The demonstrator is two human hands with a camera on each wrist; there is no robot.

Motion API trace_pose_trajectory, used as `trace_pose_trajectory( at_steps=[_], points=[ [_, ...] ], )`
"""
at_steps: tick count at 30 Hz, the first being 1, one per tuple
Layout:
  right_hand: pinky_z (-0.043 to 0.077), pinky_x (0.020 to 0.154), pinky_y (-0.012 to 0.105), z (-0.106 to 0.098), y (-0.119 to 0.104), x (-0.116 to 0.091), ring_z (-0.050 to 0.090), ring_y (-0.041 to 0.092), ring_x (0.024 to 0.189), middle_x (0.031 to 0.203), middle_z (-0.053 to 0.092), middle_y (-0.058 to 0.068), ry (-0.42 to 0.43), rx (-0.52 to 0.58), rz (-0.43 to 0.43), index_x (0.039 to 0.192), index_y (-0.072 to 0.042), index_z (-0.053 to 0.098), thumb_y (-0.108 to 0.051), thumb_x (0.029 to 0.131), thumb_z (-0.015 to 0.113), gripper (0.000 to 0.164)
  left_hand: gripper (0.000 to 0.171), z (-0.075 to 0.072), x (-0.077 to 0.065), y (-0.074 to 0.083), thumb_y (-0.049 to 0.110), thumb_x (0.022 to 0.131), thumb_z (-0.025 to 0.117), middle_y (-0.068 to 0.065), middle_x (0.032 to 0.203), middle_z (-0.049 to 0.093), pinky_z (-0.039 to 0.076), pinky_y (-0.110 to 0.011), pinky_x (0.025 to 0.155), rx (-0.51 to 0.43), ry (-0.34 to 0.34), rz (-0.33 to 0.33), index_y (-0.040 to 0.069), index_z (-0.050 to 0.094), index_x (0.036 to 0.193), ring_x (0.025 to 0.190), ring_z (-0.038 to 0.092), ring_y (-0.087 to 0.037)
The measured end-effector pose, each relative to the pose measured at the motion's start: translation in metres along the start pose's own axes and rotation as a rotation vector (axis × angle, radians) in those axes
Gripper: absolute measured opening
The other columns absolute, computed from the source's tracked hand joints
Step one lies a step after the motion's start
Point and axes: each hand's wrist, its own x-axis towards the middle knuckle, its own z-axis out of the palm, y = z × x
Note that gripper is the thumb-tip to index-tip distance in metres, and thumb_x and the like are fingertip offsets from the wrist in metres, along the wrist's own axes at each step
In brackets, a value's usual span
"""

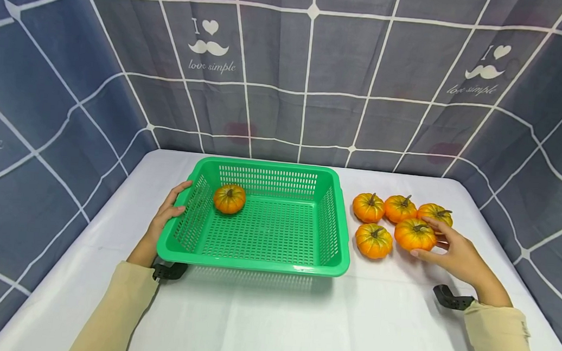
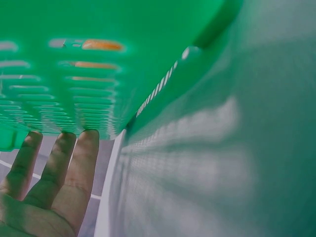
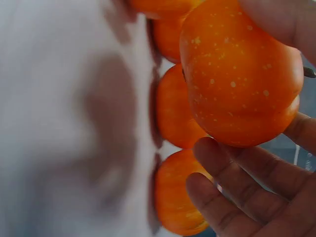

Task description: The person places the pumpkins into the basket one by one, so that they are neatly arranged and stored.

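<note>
A green plastic basket [image 1: 255,263] with slotted walls stands on the table, holding one small orange pumpkin [image 1: 229,199] near its left wall. My left hand [image 1: 161,219] is at the basket's left side; in the left wrist view its straight fingers [image 2: 81,168] touch the outer wall. To the right of the basket, my right hand [image 1: 458,257] grips a small pumpkin [image 1: 415,235] between thumb and fingers. The right wrist view shows this pumpkin [image 3: 242,74] raised off the cloth. Close by sit a front pumpkin [image 1: 373,241] and a back row of three [image 1: 400,209].
A white cloth [image 1: 261,321] covers the table. Dark checked curtains [image 1: 275,115] hang behind it and on both sides. Each wrist wears a black device, seen on the left [image 1: 170,271] and right [image 1: 450,299].
</note>
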Motion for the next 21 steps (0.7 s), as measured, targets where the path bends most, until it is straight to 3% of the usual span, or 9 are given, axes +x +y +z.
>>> trace_pose_trajectory(
  at_steps=[2,5,8,12,21],
  points=[
    [0.053,0.088,0.018,-0.002,-0.004,0.0,0.062,0.058,0.119,0.147,0.052,0.04,0.008,-0.001,-0.022,0.159,0.008,0.042,-0.017,0.088,0.092,0.09,0.061,0.0,0.0,0.0,0.005,0.104,0.032,0.007,0.156,0.044,0.047,-0.023,0.103,0.008,0.009,-0.011,0.032,0.047,0.157,0.133,0.05,-0.011],
    [0.047,0.087,0.007,-0.004,-0.011,0.0,0.065,0.053,0.117,0.147,0.053,0.039,0.025,-0.007,-0.068,0.157,0.007,0.046,-0.014,0.086,0.093,0.088,0.06,-0.001,0.0,0.0,0.005,0.105,0.032,0.006,0.156,0.044,0.047,-0.023,0.104,0.017,0.022,-0.02,0.032,0.047,0.157,0.134,0.051,-0.011],
    [0.039,0.087,0.0,-0.007,-0.018,0.0,0.068,0.02,0.113,0.146,0.056,0.036,0.043,-0.014,-0.116,0.155,0.006,0.05,-0.014,0.084,0.095,0.086,0.06,-0.002,0.0,0.0,0.006,0.106,0.032,0.006,0.156,0.044,0.048,-0.023,0.103,0.015,0.019,-0.019,0.032,0.046,0.157,0.134,0.051,-0.012],
    [0.038,0.09,0.0,-0.009,-0.026,-0.001,0.048,-0.02,0.106,0.142,0.059,0.034,0.055,-0.012,-0.174,0.153,0.006,0.053,-0.013,0.081,0.096,0.086,0.06,-0.002,0.0,-0.001,0.005,0.106,0.031,0.007,0.157,0.045,0.048,-0.023,0.104,0.0,0.003,-0.004,0.031,0.046,0.158,0.134,0.051,-0.011],
    [0.037,0.095,0.0,-0.01,-0.045,0.0,0.049,-0.021,0.107,0.137,0.064,0.03,0.078,-0.005,-0.28,0.151,0.004,0.056,-0.004,0.076,0.097,0.087,0.06,-0.001,0.001,-0.001,0.004,0.105,0.031,0.009,0.156,0.047,0.048,-0.022,0.104,-0.005,-0.008,0.022,0.031,0.047,0.157,0.135,0.053,-0.009]
  ],
)
